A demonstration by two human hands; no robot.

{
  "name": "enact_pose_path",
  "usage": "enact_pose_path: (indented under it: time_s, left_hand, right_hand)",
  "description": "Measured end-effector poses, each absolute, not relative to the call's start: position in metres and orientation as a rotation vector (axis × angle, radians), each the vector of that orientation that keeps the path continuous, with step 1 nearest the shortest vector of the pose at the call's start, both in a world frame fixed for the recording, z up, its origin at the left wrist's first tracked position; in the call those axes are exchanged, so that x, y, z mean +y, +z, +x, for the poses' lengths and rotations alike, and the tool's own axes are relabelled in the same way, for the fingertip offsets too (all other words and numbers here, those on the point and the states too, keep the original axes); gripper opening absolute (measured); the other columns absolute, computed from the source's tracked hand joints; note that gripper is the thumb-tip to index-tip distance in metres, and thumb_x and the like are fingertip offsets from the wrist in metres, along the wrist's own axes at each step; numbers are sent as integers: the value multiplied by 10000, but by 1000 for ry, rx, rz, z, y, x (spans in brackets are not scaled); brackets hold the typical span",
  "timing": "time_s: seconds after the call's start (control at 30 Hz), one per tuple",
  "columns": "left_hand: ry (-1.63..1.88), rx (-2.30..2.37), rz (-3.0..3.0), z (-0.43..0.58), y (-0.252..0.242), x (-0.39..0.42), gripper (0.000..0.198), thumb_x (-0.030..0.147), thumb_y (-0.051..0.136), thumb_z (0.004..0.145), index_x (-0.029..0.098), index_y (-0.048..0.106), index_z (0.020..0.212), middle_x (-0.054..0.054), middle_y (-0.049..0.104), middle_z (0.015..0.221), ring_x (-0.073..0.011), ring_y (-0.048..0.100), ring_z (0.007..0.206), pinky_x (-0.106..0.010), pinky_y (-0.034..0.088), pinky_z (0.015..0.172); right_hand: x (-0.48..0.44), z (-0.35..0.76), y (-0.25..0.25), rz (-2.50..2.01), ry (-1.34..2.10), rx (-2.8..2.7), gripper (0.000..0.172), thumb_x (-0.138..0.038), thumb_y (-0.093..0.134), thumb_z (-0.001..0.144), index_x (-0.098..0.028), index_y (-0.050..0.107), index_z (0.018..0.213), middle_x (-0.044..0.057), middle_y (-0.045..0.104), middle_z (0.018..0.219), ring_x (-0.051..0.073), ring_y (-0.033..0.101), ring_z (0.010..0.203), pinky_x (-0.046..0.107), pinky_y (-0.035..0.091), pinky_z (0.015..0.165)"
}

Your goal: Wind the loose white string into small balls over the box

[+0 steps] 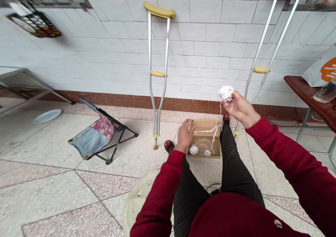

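My right hand (237, 107) is raised, its fingers gripping a loose bundle of white string (225, 93). Strands of string (207, 129) fall from that bundle to my left hand (185, 135), whose curled fingers hold a strand above the left rim of a small cardboard box (203, 149). The box stands on the floor between my feet. Inside it lie a small ball of white string (194, 150) and a smaller white tuft (207, 153), joined by a thin loop.
Aluminium crutches (157, 72) (262, 62) lean against the tiled wall on both sides. A low folding stool (98, 135) stands left, near a pale plate (47, 116) on the floor. A wooden table (307, 93) at right holds a bottle and bag.
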State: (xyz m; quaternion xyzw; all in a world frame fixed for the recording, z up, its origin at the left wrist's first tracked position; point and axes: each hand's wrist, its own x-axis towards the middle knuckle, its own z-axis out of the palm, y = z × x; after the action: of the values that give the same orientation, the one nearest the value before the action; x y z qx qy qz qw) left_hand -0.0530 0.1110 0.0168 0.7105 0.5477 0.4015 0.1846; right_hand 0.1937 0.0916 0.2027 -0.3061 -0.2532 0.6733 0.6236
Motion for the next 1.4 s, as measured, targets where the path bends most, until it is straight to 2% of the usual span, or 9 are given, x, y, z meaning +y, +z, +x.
enact_pose_path:
  time_s: [0.1, 0.2, 0.4, 0.47, 0.67, 0.83, 0.93, 1.17, 1.4]
  left_hand:
    - [1010, 1438, 1811, -19, 1, 77, 298, 343, 482, 896, 187, 732, 854, -56, 748, 921, -220, 682, 908, -331, 513, 865]
    - [989, 1331, 1630, -6, -8, 48, 383, 410, 455, 906, 173, 717, 758, -35, 736, 787, -196, 677, 785, -297, 518, 778]
    - [1124, 1268, 1609, 5, 0, 49, 393, 423, 640, 816, 197, 667, 1137, -86, 685, 1176, -236, 617, 1110, -349, 453, 971]
    - [1150, 1304, 1537, 8, 4, 64, 450, 421, 675, 790, 179, 637, 1168, -113, 687, 1150, -245, 630, 1084, -363, 463, 951]
    - [1153, 1164, 1232, 17, 5, 90, 422, 517, 641, 791, 158, 652, 1014, -70, 718, 848, -201, 680, 807, -331, 512, 787]
    - [1050, 1131, 1166, 47, -7, 79, 382, 478, 738, 689, 156, 736, 894, -56, 723, 836, -209, 655, 832, -338, 492, 817]
    - [996, 1131, 1264, 52, -13, 71, 344, 482, 691, 718, 149, 745, 786, -43, 710, 765, -212, 640, 808, -319, 487, 764]
    - [1122, 1303, 1269, -24, -23, 61, 252, 346, 550, 762, 163, 694, 665, -35, 726, 764, -207, 668, 860, -300, 494, 804]
    - [1134, 1644, 1072, -109, -51, 58, 271, 329, 516, 667, 126, 696, 671, -89, 731, 743, -207, 670, 748, -306, 518, 710]
  right_hand:
    - [97, 178, 198, -689, 1574, -606, 52, -208, 577, 871, -213, 555, 918, -9, 665, 741, 94, 618, 565, 168, 577, 498]
    - [98, 171, 197, -669, 1601, -622, 62, -227, 590, 868, -214, 549, 911, -10, 660, 736, 106, 640, 598, 184, 592, 531]
    - [85, 164, 203, -647, 1644, -637, 85, -241, 602, 874, -214, 543, 928, -11, 670, 760, 93, 638, 586, 166, 576, 511]
    - [79, 163, 206, -660, 1648, -646, 101, -253, 616, 872, -216, 546, 934, -15, 670, 759, 87, 635, 579, 155, 567, 497]
    - [67, 166, 207, -671, 1667, -652, 100, -257, 626, 870, -212, 556, 926, -24, 664, 745, 79, 629, 565, 138, 547, 476]
    - [65, 165, 204, -628, 1697, -610, 57, -213, 591, 876, -202, 570, 928, -13, 664, 749, 88, 633, 585, 145, 554, 487]
    - [74, 177, 202, -600, 1662, -596, 65, -224, 591, 877, -206, 568, 935, -5, 673, 771, 94, 641, 600, 154, 569, 497]
    - [133, 293, 179, -711, 1160, -236, 14, -193, 564, 875, -191, 562, 889, -24, 652, 722, 84, 661, 597, 162, 602, 524]
    - [131, 393, 149, -774, 860, 113, 234, -276, 423, 951, -196, 528, 758, -24, 611, 713, 95, 668, 537, 193, 581, 457]
